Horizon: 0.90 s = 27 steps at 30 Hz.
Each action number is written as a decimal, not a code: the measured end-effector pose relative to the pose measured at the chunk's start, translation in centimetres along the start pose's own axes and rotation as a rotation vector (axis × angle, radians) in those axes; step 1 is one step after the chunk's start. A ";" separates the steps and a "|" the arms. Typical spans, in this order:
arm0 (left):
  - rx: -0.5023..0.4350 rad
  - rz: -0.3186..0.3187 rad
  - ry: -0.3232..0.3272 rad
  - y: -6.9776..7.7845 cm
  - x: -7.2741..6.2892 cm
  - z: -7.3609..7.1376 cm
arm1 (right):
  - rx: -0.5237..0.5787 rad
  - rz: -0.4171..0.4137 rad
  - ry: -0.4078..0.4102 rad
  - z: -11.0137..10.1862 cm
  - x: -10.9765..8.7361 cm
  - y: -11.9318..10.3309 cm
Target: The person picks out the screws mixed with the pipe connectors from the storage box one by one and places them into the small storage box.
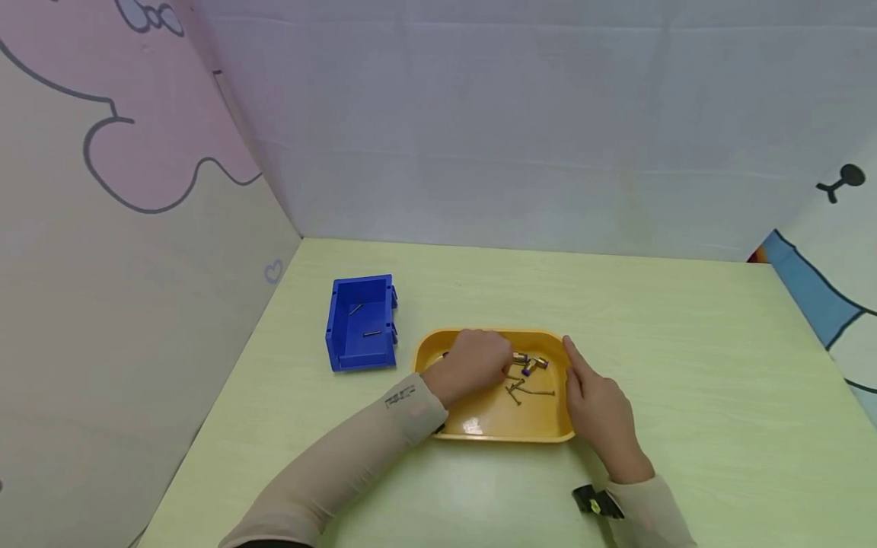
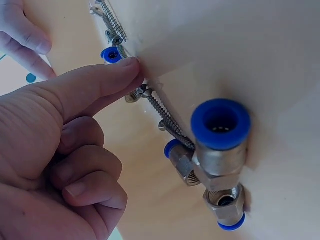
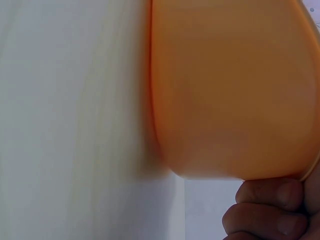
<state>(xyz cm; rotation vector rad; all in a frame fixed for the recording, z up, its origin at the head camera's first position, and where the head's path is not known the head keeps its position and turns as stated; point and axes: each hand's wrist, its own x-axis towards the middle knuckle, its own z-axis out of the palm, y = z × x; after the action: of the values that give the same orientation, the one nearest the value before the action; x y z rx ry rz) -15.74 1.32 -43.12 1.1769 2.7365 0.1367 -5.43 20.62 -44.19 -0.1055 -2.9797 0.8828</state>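
Watching screws (image 2: 164, 114) in tray (image 1: 479, 417), toward right edge | left hand (image 1: 476, 365) at them, can't tell if grasping | right hand (image 1: 604, 411) gripping tray's right edge | I'd expect light, rigid, slippery; pinch mid-shank

Yellow tray (image 1: 541, 424) was glossy plastic (glare on its floor); blue bin (image 1: 363, 363), smooth plastic; screws (image 2: 167, 116), threaded metal; fittings (image 2: 220, 160), shiny metal with plastic-looking blue collars (image 2: 200, 122); counter (image 1: 685, 342) looked smooth.

Soft, even light; small glare on the yellow tray (image 1: 503, 420); 2 wrist views dimmer.
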 end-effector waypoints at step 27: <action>0.002 -0.053 0.212 0.8 -2.0 -3.9 | -0.002 -0.002 0.011 0.1 0.0 0.0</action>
<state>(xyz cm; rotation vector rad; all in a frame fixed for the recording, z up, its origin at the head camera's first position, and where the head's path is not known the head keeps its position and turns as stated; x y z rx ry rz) -14.58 0.34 -38.93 1.1502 2.9473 0.2666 -5.43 20.59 -44.26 -0.1079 -2.9699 0.8765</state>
